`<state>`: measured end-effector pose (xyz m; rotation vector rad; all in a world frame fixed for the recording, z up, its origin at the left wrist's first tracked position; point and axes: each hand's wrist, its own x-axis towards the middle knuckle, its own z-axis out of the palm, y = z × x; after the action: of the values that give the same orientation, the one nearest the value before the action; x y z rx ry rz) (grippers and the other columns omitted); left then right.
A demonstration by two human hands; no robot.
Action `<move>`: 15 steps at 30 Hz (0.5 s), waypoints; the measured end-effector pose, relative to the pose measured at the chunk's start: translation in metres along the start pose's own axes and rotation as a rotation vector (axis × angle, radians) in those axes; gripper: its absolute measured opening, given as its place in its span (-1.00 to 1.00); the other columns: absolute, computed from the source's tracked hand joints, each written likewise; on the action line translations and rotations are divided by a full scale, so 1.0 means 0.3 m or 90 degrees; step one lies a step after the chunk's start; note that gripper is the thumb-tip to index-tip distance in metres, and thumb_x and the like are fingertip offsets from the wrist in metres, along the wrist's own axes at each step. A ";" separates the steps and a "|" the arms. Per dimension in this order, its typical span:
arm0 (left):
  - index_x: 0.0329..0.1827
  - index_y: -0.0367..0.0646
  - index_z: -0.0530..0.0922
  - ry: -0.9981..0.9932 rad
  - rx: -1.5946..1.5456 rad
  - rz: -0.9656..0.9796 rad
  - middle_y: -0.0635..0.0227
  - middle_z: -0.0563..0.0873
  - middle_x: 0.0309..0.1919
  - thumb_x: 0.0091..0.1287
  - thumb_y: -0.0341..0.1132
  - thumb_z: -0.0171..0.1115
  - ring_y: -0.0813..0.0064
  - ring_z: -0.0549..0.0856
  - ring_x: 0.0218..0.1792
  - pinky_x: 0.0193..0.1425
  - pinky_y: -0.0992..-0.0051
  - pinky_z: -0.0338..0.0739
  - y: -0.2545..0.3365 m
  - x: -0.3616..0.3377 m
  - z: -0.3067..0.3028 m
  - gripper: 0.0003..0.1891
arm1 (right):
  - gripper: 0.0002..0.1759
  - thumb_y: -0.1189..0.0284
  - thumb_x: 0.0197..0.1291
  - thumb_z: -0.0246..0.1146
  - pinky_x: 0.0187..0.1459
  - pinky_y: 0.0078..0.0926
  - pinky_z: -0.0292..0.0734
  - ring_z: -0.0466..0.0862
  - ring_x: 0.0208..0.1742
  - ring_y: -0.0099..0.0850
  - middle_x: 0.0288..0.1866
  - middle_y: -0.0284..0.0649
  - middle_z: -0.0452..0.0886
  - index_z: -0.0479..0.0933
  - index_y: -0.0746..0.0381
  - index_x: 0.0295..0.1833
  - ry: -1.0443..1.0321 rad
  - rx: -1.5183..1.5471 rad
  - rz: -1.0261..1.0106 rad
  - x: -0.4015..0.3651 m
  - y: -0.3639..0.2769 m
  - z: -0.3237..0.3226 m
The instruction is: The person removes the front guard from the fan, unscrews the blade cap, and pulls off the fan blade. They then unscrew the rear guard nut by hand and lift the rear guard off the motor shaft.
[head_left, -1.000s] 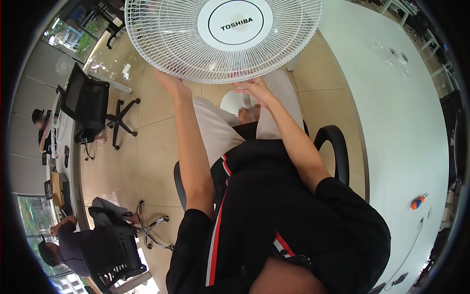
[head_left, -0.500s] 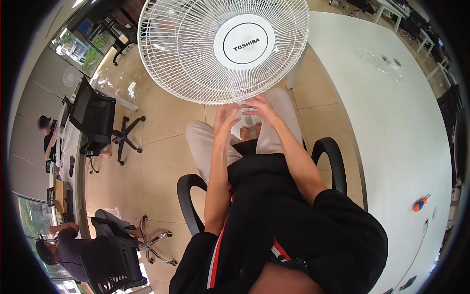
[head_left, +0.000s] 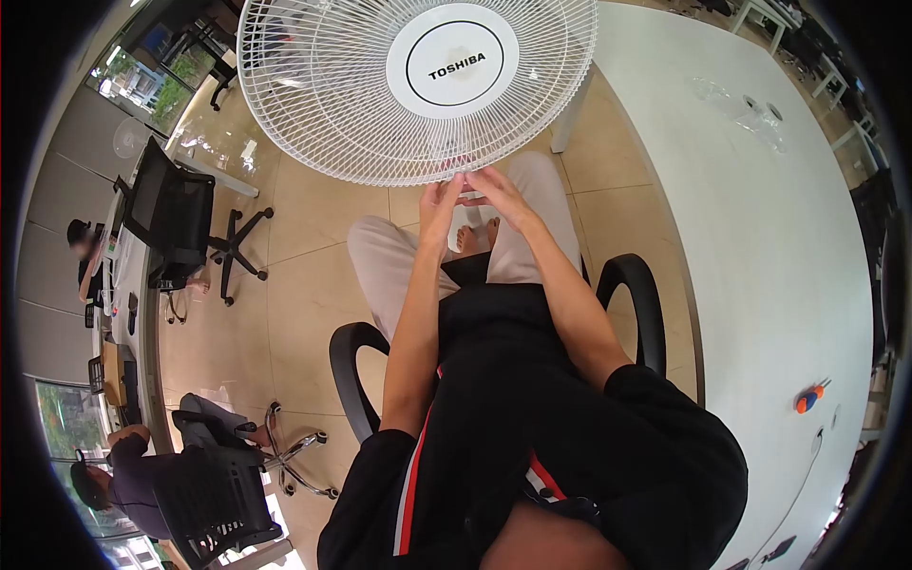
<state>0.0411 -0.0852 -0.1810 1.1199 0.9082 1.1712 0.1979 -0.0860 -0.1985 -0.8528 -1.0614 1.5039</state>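
Note:
A white fan [head_left: 454, 61] with a round Toshiba badge and a wire fan guard [head_left: 323, 123] fills the top middle of the view. At the lower rim of the guard, my left hand [head_left: 438, 209] closes its fingertips on the wires. Close beside it, my right hand [head_left: 501, 198] also grips the rim, its fingers bent. Some fingertips show reddish through the wires, behind the guard; exactly how they grip is partly hidden. The fan's pole and base are mostly covered by my hands and legs.
On my right stands a long white table [head_left: 760, 237] with a clear plastic piece [head_left: 736, 112], an orange-and-blue screwdriver [head_left: 809, 397] and a cable. Chair armrests [head_left: 356, 375] flank me. Leftward are an unoccupied black chair [head_left: 176, 218] and two people seated at desks.
Both hands have come closer together, their fingertips now at the guard's lower rim. The fan sits slightly higher and further left in view as the camera has shifted.

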 end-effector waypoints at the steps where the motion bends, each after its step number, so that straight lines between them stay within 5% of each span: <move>1: 0.32 -0.23 0.52 0.007 0.015 0.020 0.24 0.71 0.15 0.53 -0.07 0.27 0.43 0.71 0.10 0.09 0.39 0.61 -0.015 0.002 0.005 -0.53 | -0.36 0.05 0.42 0.31 0.14 -0.35 0.68 0.67 0.22 -0.36 0.33 -0.18 0.58 0.44 0.21 0.44 0.011 -0.002 -0.003 0.000 0.004 0.007; 8: 0.29 -0.25 0.53 0.054 0.102 0.100 0.26 0.73 0.07 0.55 0.00 0.23 0.47 0.73 0.00 -0.02 0.46 0.63 -0.062 0.021 -0.011 -0.50 | -0.32 0.05 0.39 0.36 0.03 -0.39 0.67 0.72 0.12 -0.39 0.29 -0.13 0.61 0.43 0.27 0.41 0.069 -0.044 -0.052 0.024 0.063 0.021; 15: 0.29 -0.24 0.52 0.051 0.127 0.111 0.25 0.71 0.08 0.56 0.02 0.22 0.50 0.71 -0.06 -0.09 0.49 0.60 -0.054 0.018 -0.019 -0.49 | -0.30 0.05 0.39 0.37 -0.07 -0.47 0.61 0.78 -0.09 -0.43 0.04 -0.19 0.75 0.42 0.28 0.43 0.078 -0.057 -0.059 0.021 0.073 0.026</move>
<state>0.0403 -0.0791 -0.1980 1.3428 1.0222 1.2954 0.1820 -0.0823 -0.2162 -0.9332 -1.0683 1.3179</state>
